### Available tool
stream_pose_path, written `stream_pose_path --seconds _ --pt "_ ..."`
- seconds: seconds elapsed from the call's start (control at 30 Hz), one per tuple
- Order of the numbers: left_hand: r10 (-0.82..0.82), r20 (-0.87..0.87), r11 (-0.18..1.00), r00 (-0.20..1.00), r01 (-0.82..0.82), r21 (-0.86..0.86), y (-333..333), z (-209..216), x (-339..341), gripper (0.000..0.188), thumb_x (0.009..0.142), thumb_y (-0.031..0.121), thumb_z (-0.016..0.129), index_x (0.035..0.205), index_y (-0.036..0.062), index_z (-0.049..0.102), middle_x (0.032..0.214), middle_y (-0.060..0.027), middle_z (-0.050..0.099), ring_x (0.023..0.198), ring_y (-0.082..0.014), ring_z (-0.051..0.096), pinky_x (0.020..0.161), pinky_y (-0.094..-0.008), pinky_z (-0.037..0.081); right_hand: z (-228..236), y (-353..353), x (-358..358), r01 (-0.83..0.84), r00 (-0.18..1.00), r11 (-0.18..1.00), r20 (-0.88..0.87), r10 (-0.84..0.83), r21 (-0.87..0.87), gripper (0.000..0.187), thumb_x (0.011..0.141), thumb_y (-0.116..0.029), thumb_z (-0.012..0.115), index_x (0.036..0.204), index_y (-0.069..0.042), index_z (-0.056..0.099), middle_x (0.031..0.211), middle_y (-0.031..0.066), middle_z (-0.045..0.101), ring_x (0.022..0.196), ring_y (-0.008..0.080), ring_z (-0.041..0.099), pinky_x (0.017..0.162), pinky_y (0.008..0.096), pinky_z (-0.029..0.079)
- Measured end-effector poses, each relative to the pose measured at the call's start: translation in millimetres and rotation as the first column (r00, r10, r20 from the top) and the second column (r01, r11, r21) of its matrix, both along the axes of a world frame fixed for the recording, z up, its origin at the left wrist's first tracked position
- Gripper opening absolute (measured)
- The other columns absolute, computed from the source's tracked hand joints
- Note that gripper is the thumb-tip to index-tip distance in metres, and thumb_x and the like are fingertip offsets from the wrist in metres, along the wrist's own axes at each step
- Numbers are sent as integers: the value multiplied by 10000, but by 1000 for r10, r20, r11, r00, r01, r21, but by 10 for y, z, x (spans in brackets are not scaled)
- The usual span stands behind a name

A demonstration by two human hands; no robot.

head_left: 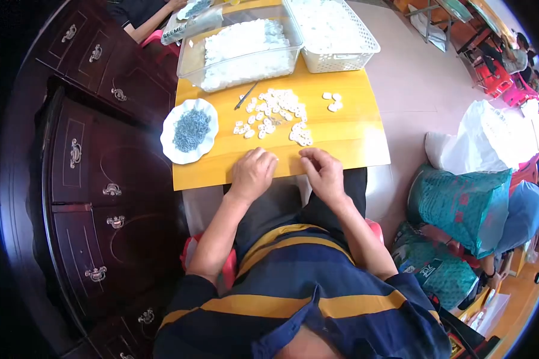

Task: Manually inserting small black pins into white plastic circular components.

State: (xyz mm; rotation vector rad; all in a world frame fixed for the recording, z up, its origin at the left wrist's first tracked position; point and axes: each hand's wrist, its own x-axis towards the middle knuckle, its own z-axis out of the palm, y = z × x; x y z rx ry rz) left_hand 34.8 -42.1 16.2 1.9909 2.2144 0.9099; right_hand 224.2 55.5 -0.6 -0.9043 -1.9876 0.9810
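Note:
My left hand [254, 172] rests at the near edge of the yellow table, its fingers curled closed. My right hand [324, 175] is beside it at the same edge, thumb and forefinger drawn together. Whatever either hand may hold is hidden or too small to make out. Just beyond them lies a loose spread of small white pieces with holes [275, 105]. A short cluster of the same pieces [301, 134] trails toward my right hand. To the left stands a white scalloped dish [169, 139] heaped with small grey-blue metal pieces [191, 129].
A thin dark tool [245, 97] lies behind the white pieces. A clear bin [188, 67] and a white perforated basket [341, 62], both full of white pieces, stand at the back. Dark drawers [114, 149] line the left; bulging bags [455, 200] sit right. Another person's arm [147, 27] shows far left.

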Motion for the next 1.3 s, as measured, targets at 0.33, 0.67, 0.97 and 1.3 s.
stream_pose_path --seconds 0.33,0.67,0.97,1.3 --pt "-36 507 994 861 -20 104 89 103 296 61 909 74 711 887 18 700 836 -145 716 752 -314 702 671 -384 547 92 -180 -45 -160 971 853 -234 45 -497 177 968 -149 716 1091 -22 726 968 88 758 917 159 710 850 315 552" --pt "-35 406 994 913 -9 106 347 102 208 208 981 95 659 1166 9 699 831 -92 692 708 -217 656 661 -345 529 -76 -102 78 -137 948 807 -313 -62 -574 91 1051 -128 634 1031 -39 630 891 -11 655 767 59 589 713 210 495" --pt "97 -80 983 992 -108 -148 565 83 120 437 978 243 639 1403 141 619 1056 -168 675 935 -381 693 808 -493 566 0 -58 174 -166 938 785 -340 -61 -597 93 1070 -129 601 1051 -39 585 973 38 704 786 76 618 730 224 526" --pt "107 -133 970 985 -133 -201 590 83 130 389 974 252 648 1348 144 657 1025 -154 666 918 -363 696 771 -482 569 -49 -31 168 -146 926 807 -365 -92 -573 82 1069 -125 601 1051 -46 588 965 43 702 823 80 633 763 230 553"
